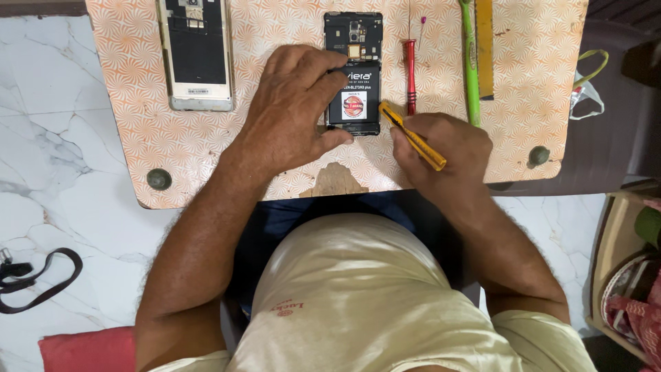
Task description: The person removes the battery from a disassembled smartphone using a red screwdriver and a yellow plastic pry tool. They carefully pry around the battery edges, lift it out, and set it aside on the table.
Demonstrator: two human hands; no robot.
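Bare board (275,21) lies open in the upper middle of the frame, between the pale phone shell (196,55) at upper left and the opened black phone (353,72) at centre. Right of that phone the way is crowded: a red screwdriver (410,76), a green tool (469,62) and a yellow ruler (485,48) lie side by side. The board's lower left corner holds only a round knob (159,179).

You see an orange-and-white swirl-patterned worktop (206,158), a black opened phone body (353,41) with a black, red-stickered battery (358,103), a yellow-handled tool (416,141), a red slim screwdriver (411,72) and a green plastic stick (470,62).
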